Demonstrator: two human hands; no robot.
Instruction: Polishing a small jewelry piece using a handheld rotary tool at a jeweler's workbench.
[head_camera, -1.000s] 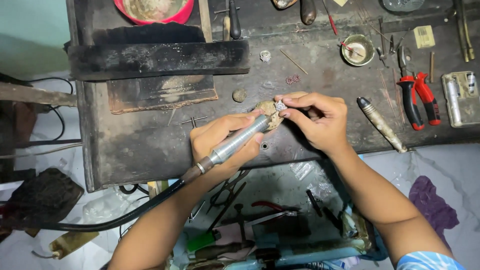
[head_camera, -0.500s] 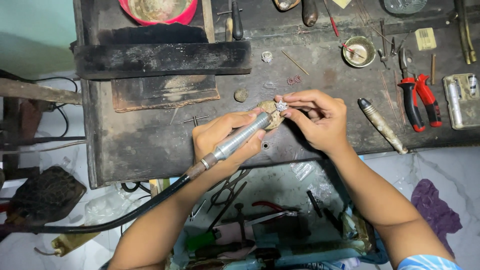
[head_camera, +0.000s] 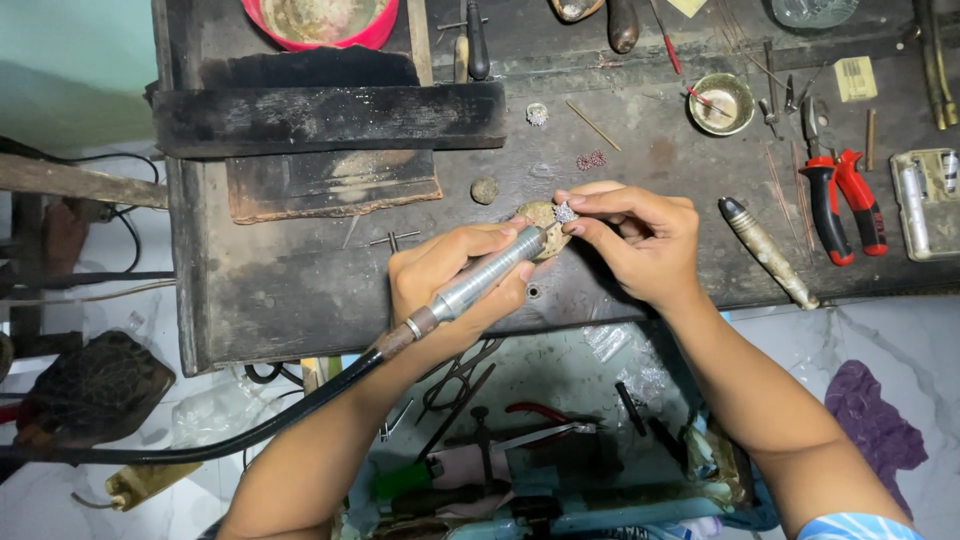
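left hand (head_camera: 450, 285) fingers closed around a ribbed silver rotary handpiece (head_camera: 487, 275), black flex shaft trailing off lower left. right hand (head_camera: 640, 240) pinches a small sparkly silver piece (head_camera: 566, 212) at fingertips, right at the tool tip, over a rounded tan peg (head_camera: 540, 215) on the dark scuffed wooden tabletop (head_camera: 300, 290). red-handled pliers (head_camera: 845, 195) and a small metal bowl (head_camera: 722, 103) sit well to the right, clear of both hands.

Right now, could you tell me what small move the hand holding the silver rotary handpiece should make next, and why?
Probably hold the tip steady against the small sparkly silver piece. The left hand grips the silver rotary handpiece with its tip at that piece, which the right hand pinches over a rounded tan peg.
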